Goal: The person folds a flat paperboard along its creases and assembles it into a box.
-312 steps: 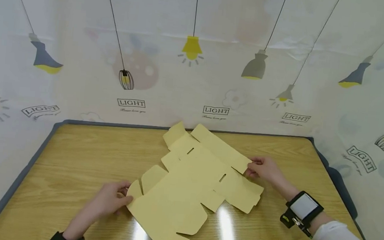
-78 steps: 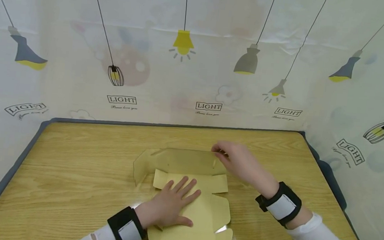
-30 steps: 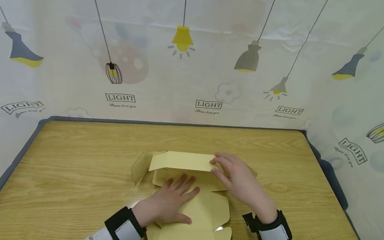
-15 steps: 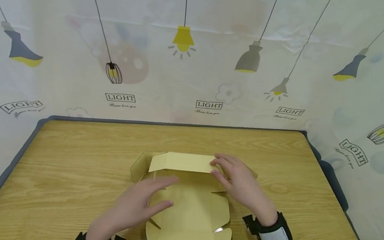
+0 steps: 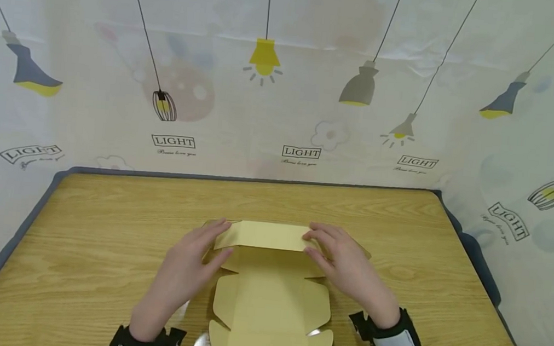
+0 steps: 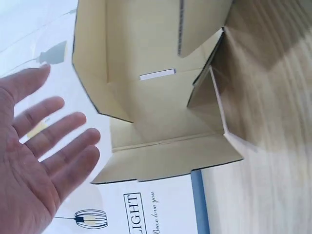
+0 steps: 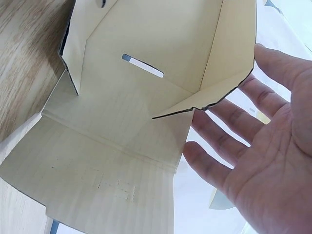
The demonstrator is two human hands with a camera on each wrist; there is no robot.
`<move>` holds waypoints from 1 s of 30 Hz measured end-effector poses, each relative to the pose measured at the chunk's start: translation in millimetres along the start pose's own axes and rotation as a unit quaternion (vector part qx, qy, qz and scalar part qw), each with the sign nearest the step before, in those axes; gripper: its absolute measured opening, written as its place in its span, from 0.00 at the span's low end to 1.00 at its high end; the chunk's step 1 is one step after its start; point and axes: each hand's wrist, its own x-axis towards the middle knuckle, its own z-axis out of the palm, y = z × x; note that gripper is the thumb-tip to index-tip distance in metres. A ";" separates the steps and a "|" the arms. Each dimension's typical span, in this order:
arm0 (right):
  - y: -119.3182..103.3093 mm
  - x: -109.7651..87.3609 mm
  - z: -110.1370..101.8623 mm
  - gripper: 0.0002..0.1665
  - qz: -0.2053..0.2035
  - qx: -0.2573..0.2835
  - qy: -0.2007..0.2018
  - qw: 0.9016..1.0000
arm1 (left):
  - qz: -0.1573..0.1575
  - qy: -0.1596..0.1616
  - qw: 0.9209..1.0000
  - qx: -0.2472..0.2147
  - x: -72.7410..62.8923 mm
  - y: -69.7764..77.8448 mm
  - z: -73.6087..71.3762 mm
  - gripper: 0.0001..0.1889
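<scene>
A yellow cardboard box blank [image 5: 270, 304] lies on the table, slotted and creased, with rounded side flaps towards the near end. Its far panel stands up, and a strip flap [image 5: 271, 235] folds over towards me at the top. My right hand [image 5: 343, 261] holds the right end of this strip; in the right wrist view the thumb meets the flap's edge [image 7: 229, 53] and the fingers reach behind the panel. At the strip's left end is my left hand [image 5: 190, 264], fingers spread. The left wrist view shows that hand beside the folded cardboard [image 6: 161, 107], a gap between them.
The wood-grain table [image 5: 119, 225] carries the cardboard. A white backdrop [image 5: 223, 113] printed with hanging lamps and LIGHT labels rises behind and at both sides. Black wrist straps [image 5: 396, 337] sit on both wrists.
The far panel has been raised and its strip folded forward. My left hand has lifted off the middle of the cardboard and moved up to the strip's left end; the right hand has stayed.
</scene>
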 end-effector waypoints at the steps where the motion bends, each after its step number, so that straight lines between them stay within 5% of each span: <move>1: -0.3 -0.1 0.5 0.16 -0.001 0.000 -0.001 1.000 | -0.012 0.001 1.000 0.004 -0.1 -0.7 1.7 0.26; 6: -0.4 -0.5 2.0 0.17 -0.001 -0.002 -0.003 1.000 | -0.047 -0.010 0.999 0.021 -1.1 -2.4 10.0 0.25; 21: -3.0 -1.7 2.1 0.15 -0.014 -0.030 0.002 0.999 | -0.074 -0.031 0.995 0.054 1.4 -2.1 33.1 0.20; 30: -10.1 -5.0 1.2 0.23 -0.022 -0.049 -0.016 0.998 | -0.094 -0.063 0.993 0.014 0.6 4.6 37.6 0.29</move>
